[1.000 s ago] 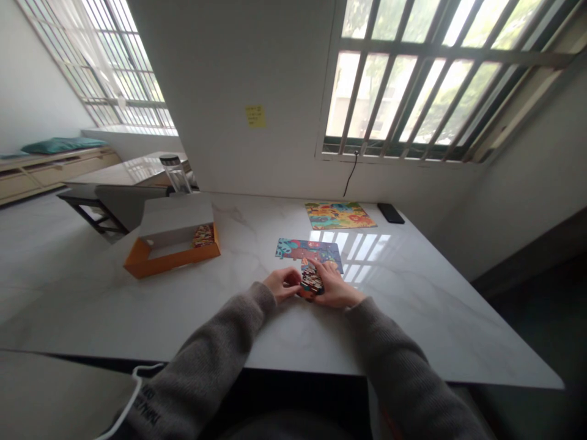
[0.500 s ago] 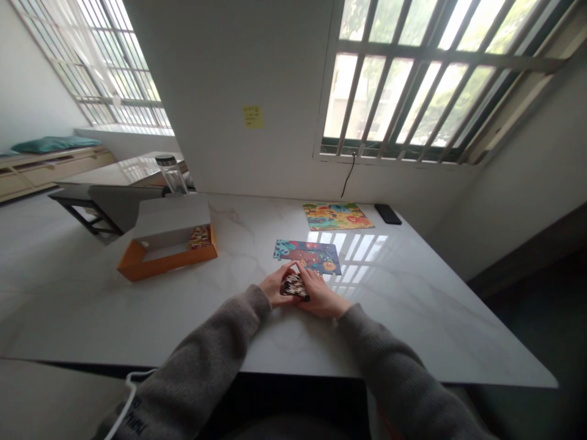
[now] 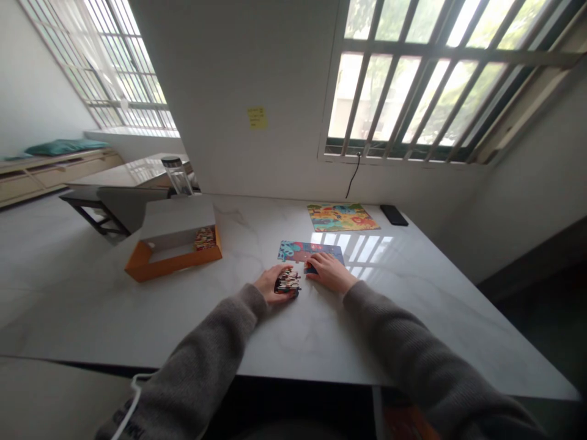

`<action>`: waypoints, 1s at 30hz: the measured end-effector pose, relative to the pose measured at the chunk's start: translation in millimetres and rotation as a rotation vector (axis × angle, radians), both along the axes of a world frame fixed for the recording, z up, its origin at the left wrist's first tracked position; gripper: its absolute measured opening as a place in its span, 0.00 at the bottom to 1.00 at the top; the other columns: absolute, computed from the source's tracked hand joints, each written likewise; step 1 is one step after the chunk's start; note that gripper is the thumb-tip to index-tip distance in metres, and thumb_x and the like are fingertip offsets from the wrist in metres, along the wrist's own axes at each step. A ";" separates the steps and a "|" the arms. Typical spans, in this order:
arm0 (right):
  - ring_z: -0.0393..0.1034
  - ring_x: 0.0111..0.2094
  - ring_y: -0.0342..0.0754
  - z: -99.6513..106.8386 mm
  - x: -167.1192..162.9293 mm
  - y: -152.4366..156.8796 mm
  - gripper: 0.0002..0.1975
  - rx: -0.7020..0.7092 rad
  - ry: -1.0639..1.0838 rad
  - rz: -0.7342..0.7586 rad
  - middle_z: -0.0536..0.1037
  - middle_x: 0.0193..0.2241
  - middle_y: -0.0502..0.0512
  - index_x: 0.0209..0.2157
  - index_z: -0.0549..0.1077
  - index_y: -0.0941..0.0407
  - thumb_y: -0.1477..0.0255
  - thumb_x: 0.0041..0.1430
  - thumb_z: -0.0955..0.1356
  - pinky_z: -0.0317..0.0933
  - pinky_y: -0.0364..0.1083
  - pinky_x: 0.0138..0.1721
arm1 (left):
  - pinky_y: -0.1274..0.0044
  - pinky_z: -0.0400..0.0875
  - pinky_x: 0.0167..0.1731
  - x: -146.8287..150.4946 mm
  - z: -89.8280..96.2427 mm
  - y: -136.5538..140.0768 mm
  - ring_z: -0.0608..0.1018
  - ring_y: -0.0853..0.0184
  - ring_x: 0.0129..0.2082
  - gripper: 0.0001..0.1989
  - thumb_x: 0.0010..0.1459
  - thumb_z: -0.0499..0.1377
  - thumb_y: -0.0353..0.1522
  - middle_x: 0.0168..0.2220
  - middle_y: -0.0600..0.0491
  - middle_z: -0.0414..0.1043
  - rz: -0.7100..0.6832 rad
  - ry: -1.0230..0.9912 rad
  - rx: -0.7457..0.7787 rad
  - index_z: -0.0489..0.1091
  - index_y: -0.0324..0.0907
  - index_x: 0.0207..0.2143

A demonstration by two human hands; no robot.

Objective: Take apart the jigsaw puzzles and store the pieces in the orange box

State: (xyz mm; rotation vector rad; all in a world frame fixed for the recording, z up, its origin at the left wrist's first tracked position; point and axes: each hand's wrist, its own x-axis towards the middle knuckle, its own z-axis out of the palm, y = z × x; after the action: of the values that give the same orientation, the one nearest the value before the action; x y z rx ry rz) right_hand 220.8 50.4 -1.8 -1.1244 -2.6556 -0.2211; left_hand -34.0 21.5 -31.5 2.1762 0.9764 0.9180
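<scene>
Toward the L end of the table (image 3: 389, 311) sits an orange box (image 3: 178, 265), its pale lid flap (image 3: 178, 217) open and leaning back. Inside, a tight bunch of jigsaw pcs. (image 3: 205, 238) fills the R end only; the rest of the pale floor shows bare. Behind it, on a 2nd table (image 3: 123, 172), stands a clear jar (image 3: 178, 178) w/ a dark cap.

The hands are apart. L hand (image 3: 270, 283) is clamped round a stack of pcs. (image 3: 288, 281), edges showing, just nearer the person than the part-built puzzle (image 3: 298, 249). R hand (image 3: 332, 272) lies over that puzzle's near R part, a dark blue pc. (image 3: 312, 269) under its fingers (pinched or just pressed, can't tell).

Tabletop is white w/ grey veins, marble-look, bright window glare near R hand. Farther back: a colourful animal picture (image 3: 343, 217), flat, & a black phone (image 3: 394, 214) to its R, near the wall.

On the wall, a yellow note (image 3: 257, 118) (writing too small to read). Barred window (image 3: 413, 79) upper R, dark cable (image 3: 353, 176) hanging below. Far L: another barred window (image 3: 123, 67), sheer curtain (image 3: 82, 43), teal cushion (image 3: 66, 146) on a low cabinet (image 3: 64, 171).
</scene>
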 end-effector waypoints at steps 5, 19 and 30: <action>0.69 0.41 0.52 2.8 -5.7 4.5 0.10 0.090 -0.169 0.046 0.76 0.37 0.60 0.44 0.72 0.60 0.76 0.68 0.60 0.62 0.47 0.44 | 0.65 0.70 0.53 -0.3 4.0 -1.0 0.76 0.56 0.50 0.36 0.46 0.68 0.37 0.51 0.44 0.71 0.013 0.064 -0.004 0.62 0.41 0.57; 0.68 0.53 0.51 8.5 -11.0 -25.8 0.11 -0.249 0.735 -0.065 0.75 0.50 0.58 0.37 0.76 0.54 0.75 0.65 0.62 0.61 0.51 0.53 | 0.63 0.67 0.54 3.2 6.1 -2.5 0.74 0.53 0.50 0.37 0.46 0.69 0.42 0.51 0.44 0.71 0.116 0.114 0.056 0.64 0.41 0.57; 0.70 0.39 0.48 15.4 -42.5 -92.7 0.14 -0.454 0.976 0.132 0.75 0.37 0.55 0.45 0.79 0.52 0.73 0.63 0.63 0.67 0.48 0.42 | 0.62 0.67 0.51 4.3 5.5 -3.9 0.73 0.52 0.49 0.37 0.48 0.67 0.43 0.52 0.43 0.71 0.144 0.189 0.126 0.62 0.41 0.59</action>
State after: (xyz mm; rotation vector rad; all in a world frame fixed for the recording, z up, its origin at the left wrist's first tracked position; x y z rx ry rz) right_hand 178.3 -42.3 13.6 -0.8288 -1.8858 0.7876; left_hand -29.7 17.7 -26.0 2.3566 1.2084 0.8712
